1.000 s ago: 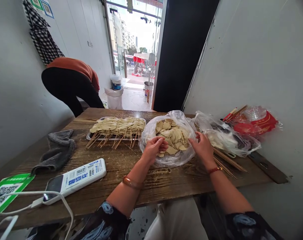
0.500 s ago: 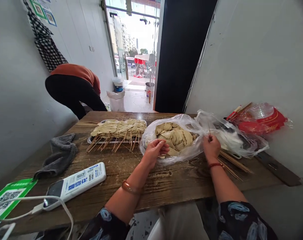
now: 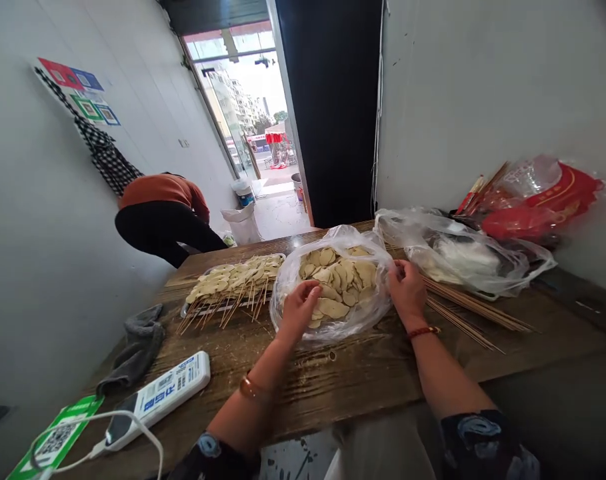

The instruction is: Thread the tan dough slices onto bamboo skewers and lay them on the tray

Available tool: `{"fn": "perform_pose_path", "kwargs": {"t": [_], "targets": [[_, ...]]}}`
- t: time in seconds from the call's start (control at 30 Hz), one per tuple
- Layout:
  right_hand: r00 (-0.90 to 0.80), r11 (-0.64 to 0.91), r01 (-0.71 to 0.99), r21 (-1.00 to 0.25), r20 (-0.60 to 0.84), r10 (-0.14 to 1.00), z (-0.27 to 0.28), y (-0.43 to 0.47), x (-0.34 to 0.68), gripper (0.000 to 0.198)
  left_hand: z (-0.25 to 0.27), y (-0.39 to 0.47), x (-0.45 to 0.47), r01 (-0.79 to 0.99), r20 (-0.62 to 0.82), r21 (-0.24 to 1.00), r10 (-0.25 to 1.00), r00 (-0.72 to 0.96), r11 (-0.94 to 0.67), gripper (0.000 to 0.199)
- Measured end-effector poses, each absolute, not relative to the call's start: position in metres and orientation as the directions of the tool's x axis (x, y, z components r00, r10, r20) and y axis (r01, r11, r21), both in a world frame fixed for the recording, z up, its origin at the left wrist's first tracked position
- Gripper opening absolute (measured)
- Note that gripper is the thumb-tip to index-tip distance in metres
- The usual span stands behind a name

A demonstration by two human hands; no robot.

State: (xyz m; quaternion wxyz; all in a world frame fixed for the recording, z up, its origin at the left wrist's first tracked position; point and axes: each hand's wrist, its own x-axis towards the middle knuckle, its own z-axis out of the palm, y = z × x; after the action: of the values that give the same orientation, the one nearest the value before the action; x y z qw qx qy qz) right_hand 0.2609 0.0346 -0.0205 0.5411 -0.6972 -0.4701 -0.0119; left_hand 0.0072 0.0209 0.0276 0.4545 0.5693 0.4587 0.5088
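Note:
A clear plastic bag [image 3: 333, 337] full of thin, pale slices [image 3: 350, 273], like potato, lies open on the wooden table. Over its front left rim, my left hand [image 3: 297, 310] has its fingers curled and thumb near the fingertips; what they hold, if anything, cannot be made out. At the bag's right rim my right hand [image 3: 407, 293] is closed with the plastic between its fingers. Left of the bag, a metal tray [image 3: 185, 311] bears rows of skewered slices [image 3: 233, 280], their sticks pointing towards me. Bare bamboo skewers [image 3: 475, 305] lie right of my right hand.
A second plastic bag [image 3: 463, 257] and red packaging [image 3: 547, 200] lie at the right. On the left are a grey cloth [image 3: 143, 343], a white device [image 3: 175, 383] with a cable, and a green code card [image 3: 65, 433]. Beyond the table a person [image 3: 165, 207] bends over near a white sack [image 3: 243, 225].
The view has swung to the right. My right hand has come nearer my left, and the bag's right side, stretched out before, now sits rounder and more open around the slices.

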Motion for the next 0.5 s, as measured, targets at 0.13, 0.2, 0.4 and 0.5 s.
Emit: {"fn": "perform_pose_path", "kwargs": {"t": [0.13, 0.2, 0.4, 0.5], "targets": [[0.569, 0.054, 0.636, -0.77, 0.515, 0.642, -0.018, 0.033, 0.262, 0.032, 0.047, 0.044, 0.037, 0.266, 0.314, 0.903, 0.941, 0.129, -0.337, 0.021], [0.575, 0.064, 0.622, -0.781, 0.511, 0.639, -0.016, 0.032, 0.262, 0.031, 0.055, 0.061, 0.056, 0.421, 0.337, 0.823, 0.924, 0.179, -0.382, 0.023], [0.574, 0.105, 0.591, -0.8, 0.508, 0.642, -0.014, 0.028, 0.265, 0.03, 0.062, 0.098, 0.103, 0.821, 0.077, 0.518, 0.969, 0.234, -0.239, 0.054], [0.568, 0.109, 0.601, -0.792, 0.519, 0.639, -0.017, 0.028, 0.266, 0.031, 0.062, 0.098, 0.114, 0.867, -0.004, 0.441, 0.966, 0.259, -0.231, 0.062]]}}
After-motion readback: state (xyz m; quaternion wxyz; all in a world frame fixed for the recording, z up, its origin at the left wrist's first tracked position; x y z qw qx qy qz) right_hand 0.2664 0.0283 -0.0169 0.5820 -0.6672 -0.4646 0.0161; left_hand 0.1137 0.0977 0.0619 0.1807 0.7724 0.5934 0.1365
